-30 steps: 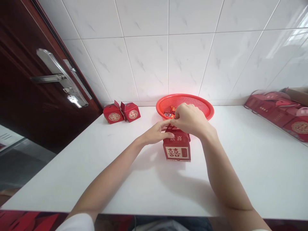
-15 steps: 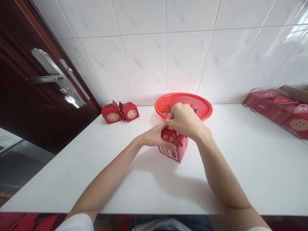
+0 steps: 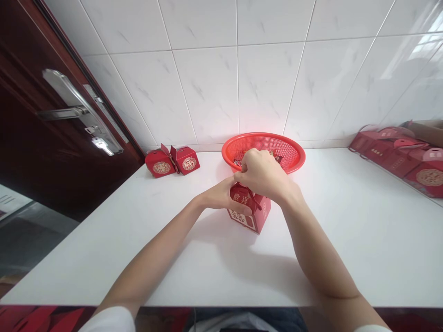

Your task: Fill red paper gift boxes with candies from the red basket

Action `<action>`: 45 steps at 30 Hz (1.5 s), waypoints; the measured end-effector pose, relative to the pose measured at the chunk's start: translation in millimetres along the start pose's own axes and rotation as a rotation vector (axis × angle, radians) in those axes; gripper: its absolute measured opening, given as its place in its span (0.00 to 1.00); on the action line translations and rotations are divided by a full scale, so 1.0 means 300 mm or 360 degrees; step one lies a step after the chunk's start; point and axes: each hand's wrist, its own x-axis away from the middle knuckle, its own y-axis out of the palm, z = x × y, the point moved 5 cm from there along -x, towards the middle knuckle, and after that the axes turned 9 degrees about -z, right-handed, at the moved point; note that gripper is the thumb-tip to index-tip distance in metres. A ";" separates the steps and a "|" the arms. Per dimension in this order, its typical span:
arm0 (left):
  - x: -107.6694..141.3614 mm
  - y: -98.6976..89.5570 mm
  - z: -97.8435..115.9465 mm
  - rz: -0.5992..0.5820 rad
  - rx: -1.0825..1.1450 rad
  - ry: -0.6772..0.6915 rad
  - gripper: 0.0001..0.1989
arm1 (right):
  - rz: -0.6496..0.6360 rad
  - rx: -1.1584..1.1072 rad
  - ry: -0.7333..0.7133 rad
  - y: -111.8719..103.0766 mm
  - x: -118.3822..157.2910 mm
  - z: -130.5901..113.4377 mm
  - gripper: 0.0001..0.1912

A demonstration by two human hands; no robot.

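Observation:
A small red gift box (image 3: 263,216) with printed characters and a dark red cord stands on the white table in front of me. My left hand (image 3: 221,195) is wrapped around its left side, thumb across the near face. At the top of the box my right hand (image 3: 265,173) is closed, knuckles up, gripping around the top flaps. Its fingertips are hidden, so I cannot tell whether the cord is also in them. Just behind the hands is a red plastic basket (image 3: 294,154) with small wrapped pieces in it, partly covered by my right hand.
Two red gift boxes (image 3: 159,163) stand at the back left by the tiled wall. Several more red boxes (image 3: 404,154) are lined up at the back right, beside a cardboard box (image 3: 427,130). A dark door with a metal handle (image 3: 62,113) borders the left side.
My right hand has shifted very slightly at the top of the box. The box and my left hand stay in nearly the same place.

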 end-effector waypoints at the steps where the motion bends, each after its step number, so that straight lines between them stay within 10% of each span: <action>1: 0.000 0.001 0.002 -0.0003 -0.0005 0.0007 0.28 | -0.0002 -0.0004 -0.0007 0.001 0.000 0.000 0.19; 15: 0.015 -0.032 0.020 0.0130 0.0064 0.0265 0.43 | -0.0013 -0.0106 0.0003 -0.059 0.021 0.044 0.19; 22: 0.059 -0.155 0.026 0.0819 0.0273 0.0455 0.24 | 0.0132 -0.0300 0.0011 -0.133 0.062 0.098 0.19; 30: 0.100 -0.289 -0.164 0.1530 0.0216 0.0056 0.20 | 0.0126 -0.0491 0.0056 -0.191 0.098 0.152 0.16; 37: 0.133 -0.318 -0.355 0.1572 0.0211 -0.0248 0.19 | -0.0003 -0.0497 0.0146 -0.242 0.136 0.277 0.10; 45: 0.120 -0.292 -0.380 0.1471 0.0148 -0.0242 0.22 | 0.0217 -0.0229 0.0697 -0.333 0.211 0.527 0.10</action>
